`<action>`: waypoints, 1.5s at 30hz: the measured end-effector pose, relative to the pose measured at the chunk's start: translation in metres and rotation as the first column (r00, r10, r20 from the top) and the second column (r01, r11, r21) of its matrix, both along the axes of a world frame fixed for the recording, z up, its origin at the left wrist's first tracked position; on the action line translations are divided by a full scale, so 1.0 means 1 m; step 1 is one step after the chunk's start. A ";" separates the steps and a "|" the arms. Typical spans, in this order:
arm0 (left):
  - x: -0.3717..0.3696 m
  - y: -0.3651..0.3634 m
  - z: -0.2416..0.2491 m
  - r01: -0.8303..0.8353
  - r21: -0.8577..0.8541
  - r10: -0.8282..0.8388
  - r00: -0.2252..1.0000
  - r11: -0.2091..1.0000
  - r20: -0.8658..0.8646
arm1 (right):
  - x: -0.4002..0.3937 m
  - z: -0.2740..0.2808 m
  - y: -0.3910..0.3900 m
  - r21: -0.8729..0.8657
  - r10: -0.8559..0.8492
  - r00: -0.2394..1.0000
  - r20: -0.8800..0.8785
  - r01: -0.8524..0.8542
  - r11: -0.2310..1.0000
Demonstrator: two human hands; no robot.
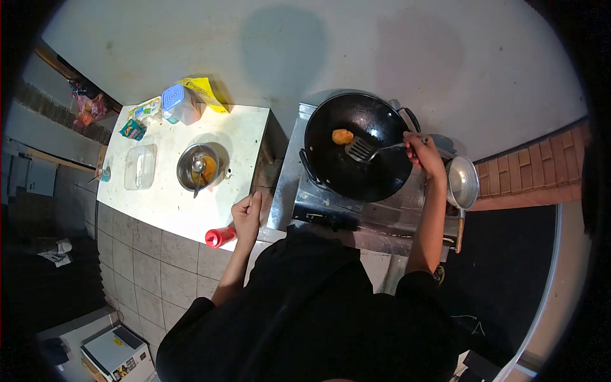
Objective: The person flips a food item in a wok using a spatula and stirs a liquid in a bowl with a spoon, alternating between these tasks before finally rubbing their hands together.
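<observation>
A black wok (356, 145) sits on a steel stove (299, 191), with one orange-brown piece of food (342, 135) in it. My right hand (423, 155) grips the handle of a metal slotted spatula (361, 149), whose blade rests in the wok just right of the food. My left hand (247, 216) is closed on a red bottle (220, 237) lying at the front edge of the white counter (165, 197).
On the counter stand a steel bowl (198, 167) with orange batter and a spoon, a clear lidded box (140, 167), a plastic jar with a blue lid (178, 104) and packets. A metal ladle-shaped strainer (463, 184) lies right of the stove. A brick wall runs at the right.
</observation>
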State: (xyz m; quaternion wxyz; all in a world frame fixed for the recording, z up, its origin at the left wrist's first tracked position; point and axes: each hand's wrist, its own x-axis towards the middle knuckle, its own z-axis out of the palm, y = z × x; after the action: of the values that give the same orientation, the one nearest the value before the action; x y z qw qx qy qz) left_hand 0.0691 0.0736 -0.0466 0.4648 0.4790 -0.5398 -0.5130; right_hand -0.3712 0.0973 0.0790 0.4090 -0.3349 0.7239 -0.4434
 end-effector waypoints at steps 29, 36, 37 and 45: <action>-0.006 0.008 0.011 -0.018 0.065 0.021 0.999 0.998 -0.042 | 0.013 -0.008 -0.006 -0.085 0.074 0.881 -0.467 -0.127 0.988; 0.001 0.008 0.007 0.016 0.049 -0.016 1.000 0.999 -0.007 | 0.016 0.004 0.010 -0.033 0.020 0.808 -0.589 -0.048 0.998; 0.000 0.007 0.006 0.019 0.048 -0.019 1.000 0.999 0.000 | 0.015 0.002 0.010 -0.034 0.015 0.809 -0.588 -0.043 0.998; -0.018 0.007 0.013 0.014 0.090 -0.012 1.000 0.996 -0.022 | 0.023 -0.026 0.035 -0.118 0.048 0.867 -0.496 -0.122 0.985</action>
State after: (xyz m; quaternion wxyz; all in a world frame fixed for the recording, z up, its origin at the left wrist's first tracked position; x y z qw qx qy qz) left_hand 0.0509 0.0804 -0.0335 0.4451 0.4904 -0.5143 -0.5448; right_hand -0.3477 0.1327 0.0525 0.2052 -0.4971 0.7542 -0.3767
